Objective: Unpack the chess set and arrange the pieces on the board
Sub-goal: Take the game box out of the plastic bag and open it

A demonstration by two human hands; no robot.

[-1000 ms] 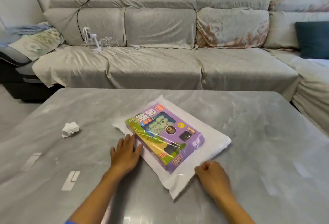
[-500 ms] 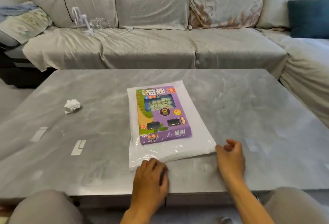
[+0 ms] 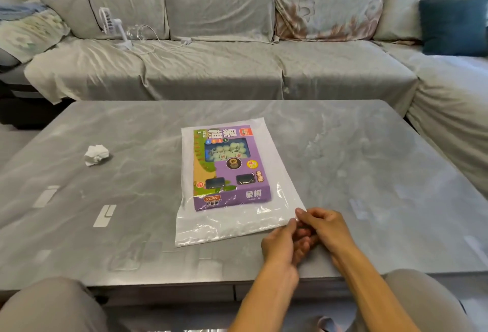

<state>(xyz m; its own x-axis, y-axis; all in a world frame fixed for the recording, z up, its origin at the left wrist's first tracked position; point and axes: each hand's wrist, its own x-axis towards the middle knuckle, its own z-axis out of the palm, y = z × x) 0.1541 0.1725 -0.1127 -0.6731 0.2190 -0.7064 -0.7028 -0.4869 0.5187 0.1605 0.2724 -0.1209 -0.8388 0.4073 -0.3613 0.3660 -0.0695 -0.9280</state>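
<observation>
Clear plastic bag (image 3: pixel 232 223) corner pinched between fingertips of left hand (image 3: pixel 281 243) and right hand (image 3: pixel 323 228), both curled together at near right corner. Purple chess set box (image 3: pixel 231 168) sealed inside bag, flat on grey marble table (image 3: pixel 369 173) centre. Crumpled tissue (image 3: pixel 96 154) well left.

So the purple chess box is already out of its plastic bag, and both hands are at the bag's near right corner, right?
Not quite. The head view shows the purple chess box still sealed inside the plastic bag. The left hand and right hand are indeed at its near right corner.
</observation>
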